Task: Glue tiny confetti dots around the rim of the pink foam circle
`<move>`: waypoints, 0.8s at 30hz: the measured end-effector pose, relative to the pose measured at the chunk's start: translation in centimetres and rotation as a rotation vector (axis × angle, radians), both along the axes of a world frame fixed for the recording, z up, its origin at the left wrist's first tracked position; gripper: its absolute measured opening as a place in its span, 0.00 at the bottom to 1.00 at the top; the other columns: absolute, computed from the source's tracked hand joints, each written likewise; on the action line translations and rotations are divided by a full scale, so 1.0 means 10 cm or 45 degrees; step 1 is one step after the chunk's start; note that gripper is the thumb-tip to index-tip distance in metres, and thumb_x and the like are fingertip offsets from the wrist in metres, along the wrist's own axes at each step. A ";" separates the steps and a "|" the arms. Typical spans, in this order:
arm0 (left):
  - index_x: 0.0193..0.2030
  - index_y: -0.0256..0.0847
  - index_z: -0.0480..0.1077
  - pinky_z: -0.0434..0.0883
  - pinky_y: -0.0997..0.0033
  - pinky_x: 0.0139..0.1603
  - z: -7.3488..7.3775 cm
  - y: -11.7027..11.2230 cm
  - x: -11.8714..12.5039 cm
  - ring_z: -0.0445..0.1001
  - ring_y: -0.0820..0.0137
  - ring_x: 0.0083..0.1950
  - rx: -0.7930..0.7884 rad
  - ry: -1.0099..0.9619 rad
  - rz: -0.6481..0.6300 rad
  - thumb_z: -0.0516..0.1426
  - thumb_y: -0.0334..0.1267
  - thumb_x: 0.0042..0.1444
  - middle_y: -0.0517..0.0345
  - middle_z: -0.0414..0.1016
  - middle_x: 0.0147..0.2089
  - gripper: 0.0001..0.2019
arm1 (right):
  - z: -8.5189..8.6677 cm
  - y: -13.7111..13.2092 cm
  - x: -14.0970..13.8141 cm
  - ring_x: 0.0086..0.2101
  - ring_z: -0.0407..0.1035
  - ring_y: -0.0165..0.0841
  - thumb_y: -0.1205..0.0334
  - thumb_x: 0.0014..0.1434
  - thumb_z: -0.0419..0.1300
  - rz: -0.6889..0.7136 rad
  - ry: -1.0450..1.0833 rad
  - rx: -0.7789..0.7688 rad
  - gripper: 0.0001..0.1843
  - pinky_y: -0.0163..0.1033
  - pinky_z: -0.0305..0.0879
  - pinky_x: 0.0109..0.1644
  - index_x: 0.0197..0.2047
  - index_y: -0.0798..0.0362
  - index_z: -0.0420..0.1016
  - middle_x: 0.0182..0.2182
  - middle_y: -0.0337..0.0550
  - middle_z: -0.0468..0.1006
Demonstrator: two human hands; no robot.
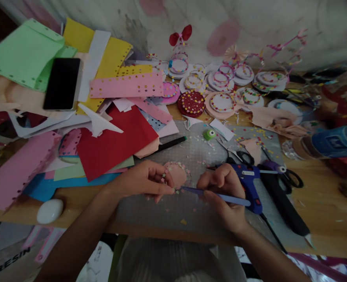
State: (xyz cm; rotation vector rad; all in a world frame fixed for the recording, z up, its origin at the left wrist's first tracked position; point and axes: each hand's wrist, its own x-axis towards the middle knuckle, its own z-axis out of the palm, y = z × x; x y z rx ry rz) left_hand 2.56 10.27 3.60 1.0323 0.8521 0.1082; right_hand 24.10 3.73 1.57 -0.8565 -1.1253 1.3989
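My left hand (154, 180) is closed on the edge of a small round peach paper disc (177, 175). Small pastel paper flowers line the disc's rim. Between the fingers and thumb of my right hand (223, 192) is a slim pair of blue tweezers (238, 200). Its pointed end meets the disc's lower edge beside my left thumb; whether the tips pinch a piece is too small to tell. Under both hands lies a grey cutting mat (149, 213) with paper scraps on it. Right beside my right hand rests a blue glue gun (249, 184).
Coloured paper sheets (117, 141) and a phone (62, 84) pile up at left. Decorated paper hats (191, 103) stand along the back. Scissors (245, 157), a green punch (209, 134), a black cutter (285, 203) and a plastic bottle (335, 141) lie at right.
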 end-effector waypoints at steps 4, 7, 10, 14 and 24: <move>0.33 0.36 0.71 0.57 0.81 0.16 0.00 0.01 0.00 0.63 0.79 0.16 0.002 -0.007 0.009 0.63 0.40 0.50 0.66 0.69 0.16 0.10 | -0.02 0.01 0.04 0.22 0.57 0.27 0.68 0.60 0.58 -0.115 0.055 -0.002 0.13 0.32 0.52 0.25 0.36 0.48 0.55 0.24 0.32 0.67; 0.33 0.35 0.72 0.56 0.82 0.15 0.00 0.00 0.00 0.61 0.79 0.15 0.009 -0.032 0.023 0.62 0.40 0.52 0.66 0.68 0.16 0.09 | -0.03 0.03 0.06 0.22 0.57 0.27 0.69 0.59 0.58 -0.135 0.067 -0.005 0.12 0.32 0.52 0.26 0.36 0.48 0.55 0.22 0.31 0.67; 0.31 0.36 0.71 0.55 0.81 0.14 -0.01 -0.01 0.00 0.58 0.81 0.14 0.029 -0.053 0.034 0.61 0.44 0.55 0.66 0.68 0.16 0.12 | -0.03 0.04 0.05 0.21 0.57 0.27 0.69 0.59 0.57 -0.136 0.094 0.004 0.12 0.32 0.52 0.26 0.35 0.48 0.56 0.22 0.30 0.67; 0.32 0.36 0.70 0.53 0.82 0.14 -0.04 -0.03 -0.03 0.58 0.81 0.14 0.031 -0.051 0.055 0.56 0.51 0.60 0.63 0.70 0.18 0.18 | -0.02 0.05 0.04 0.20 0.56 0.26 0.70 0.59 0.57 -0.183 0.125 0.023 0.11 0.31 0.51 0.24 0.34 0.48 0.57 0.22 0.30 0.66; 0.36 0.33 0.74 0.55 0.81 0.14 0.01 -0.03 -0.04 0.59 0.80 0.13 0.077 0.065 0.150 0.49 0.61 0.61 0.56 0.72 0.19 0.29 | -0.04 0.09 0.09 0.21 0.57 0.27 0.70 0.58 0.57 -0.301 0.091 0.191 0.11 0.32 0.51 0.24 0.34 0.48 0.58 0.22 0.31 0.67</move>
